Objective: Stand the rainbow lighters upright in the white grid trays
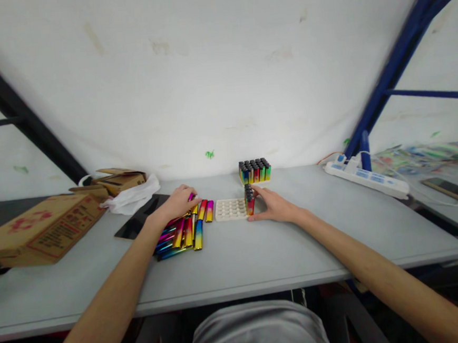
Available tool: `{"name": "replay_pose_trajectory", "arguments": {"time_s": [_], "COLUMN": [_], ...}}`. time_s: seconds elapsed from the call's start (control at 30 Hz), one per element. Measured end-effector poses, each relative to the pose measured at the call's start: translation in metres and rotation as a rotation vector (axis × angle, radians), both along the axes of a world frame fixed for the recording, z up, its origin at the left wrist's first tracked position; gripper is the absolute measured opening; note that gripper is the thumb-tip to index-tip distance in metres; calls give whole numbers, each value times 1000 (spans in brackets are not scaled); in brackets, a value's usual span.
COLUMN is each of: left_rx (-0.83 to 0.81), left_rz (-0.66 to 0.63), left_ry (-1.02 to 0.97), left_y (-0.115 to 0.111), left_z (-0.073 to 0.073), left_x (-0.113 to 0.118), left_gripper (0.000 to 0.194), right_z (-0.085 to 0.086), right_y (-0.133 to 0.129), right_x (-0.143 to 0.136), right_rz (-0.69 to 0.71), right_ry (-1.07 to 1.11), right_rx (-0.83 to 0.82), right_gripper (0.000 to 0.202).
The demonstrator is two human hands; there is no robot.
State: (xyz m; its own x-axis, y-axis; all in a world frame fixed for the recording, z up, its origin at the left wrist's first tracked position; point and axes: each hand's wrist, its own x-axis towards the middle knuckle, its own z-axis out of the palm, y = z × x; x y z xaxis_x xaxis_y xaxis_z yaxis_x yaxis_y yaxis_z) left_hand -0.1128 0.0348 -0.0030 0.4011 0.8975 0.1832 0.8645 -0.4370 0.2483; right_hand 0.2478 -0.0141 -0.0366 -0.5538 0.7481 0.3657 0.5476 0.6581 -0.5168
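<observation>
On the table a white tray (230, 209) with rows of round-edged pockets lies in front of me. A row of black-topped lighters (250, 201) stands upright in its right end. My right hand (273, 204) spans this row, fingers at the back and thumb at the front corner by the tray. To the tray's left is a loose pile of shiny lighters (188, 233) in rainbow metallic colours. Over the back of that pile, my left hand (179, 201) has its fingers curled around a magenta-and-yellow lighter (192, 197); the fingertips are partly hidden.
A filled block of upright lighters (255, 172) stands at the back near the wall. On the left are cardboard boxes (47, 228), a white plastic bag (134, 197) and a flat black sheet (140, 221). A white power strip (366, 179) with cables lies at the right.
</observation>
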Motion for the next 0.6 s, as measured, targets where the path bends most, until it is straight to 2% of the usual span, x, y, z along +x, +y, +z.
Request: {"name": "replay_pose_trajectory", "arguments": {"time_s": [0.2, 0.3, 0.37, 0.53, 0.6], "left_rx": [34, 76, 61, -84, -162], "left_rz": [18, 35, 67, 118, 109], "left_ry": [-116, -241, -403, -1041, -1179], "left_y": [-5, -12, -17, -30, -38], "left_z": [1, 5, 7, 14, 19], "left_x": [8, 18, 27, 55, 66], "left_gripper": [43, 35, 35, 50, 49], "right_z": [-1, 0, 0, 0, -1], "right_y": [0, 0, -1, 0, 0], "right_x": [0, 0, -1, -2, -2], "right_rz": [-2, -7, -12, -21, -22], "right_ry": [-1, -7, -1, 2, 0], "right_rx": [-1, 1, -1, -17, -20], "right_gripper": [103, 103, 103, 106, 106]}}
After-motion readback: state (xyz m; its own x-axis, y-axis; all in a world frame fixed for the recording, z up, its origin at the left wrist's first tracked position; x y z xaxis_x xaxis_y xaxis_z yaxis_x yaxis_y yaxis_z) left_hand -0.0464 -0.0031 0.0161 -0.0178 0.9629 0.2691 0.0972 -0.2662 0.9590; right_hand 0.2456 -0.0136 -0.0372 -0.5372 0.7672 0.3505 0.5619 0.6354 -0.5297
